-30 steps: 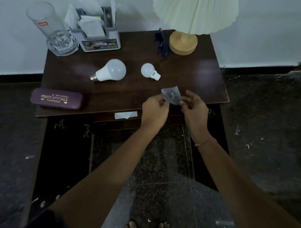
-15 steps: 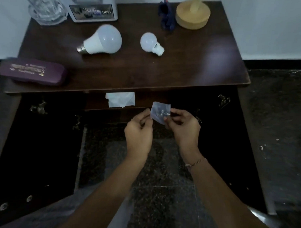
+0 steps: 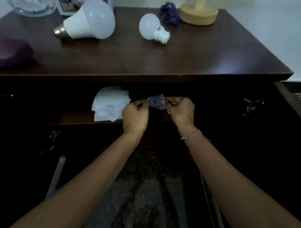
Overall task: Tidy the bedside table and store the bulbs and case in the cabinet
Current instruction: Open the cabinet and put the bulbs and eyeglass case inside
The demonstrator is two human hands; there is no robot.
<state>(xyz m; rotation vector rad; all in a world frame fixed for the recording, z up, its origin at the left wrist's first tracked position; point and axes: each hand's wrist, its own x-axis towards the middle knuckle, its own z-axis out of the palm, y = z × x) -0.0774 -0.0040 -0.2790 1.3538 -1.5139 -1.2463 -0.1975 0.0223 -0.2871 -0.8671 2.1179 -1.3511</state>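
- A small clear packet [image 3: 156,101] is pinched between both hands, the left hand [image 3: 135,114] on its left edge and the right hand [image 3: 180,110] on its right. The fingers [image 3: 142,103] on both sides are curled tight onto it, so neither hand is free.
- The packet is held at the mouth of the open cabinet, over the shelf [image 3: 73,116] right under the worktop [image 3: 195,55]. A crumpled white tissue [image 3: 110,103] sits just beside it on the left.
- Key bit: the bulbs and case are all found up on the worktop, above and behind the hands. Nothing is stored yet, by the look of it.
- The big bulb [image 3: 90,19] is laid on its side, long axis roughly left-right, metal cap pointed left. It's nearer the left hand, and so is the purple case [image 3: 7,51] at the far left.
- The small bulb [image 3: 150,28] is laid with its cap toward the front right, roughly in line with the gap between the hands, so either could be used tbh.
- Both forearms are stretched forward, knuckles turned up.
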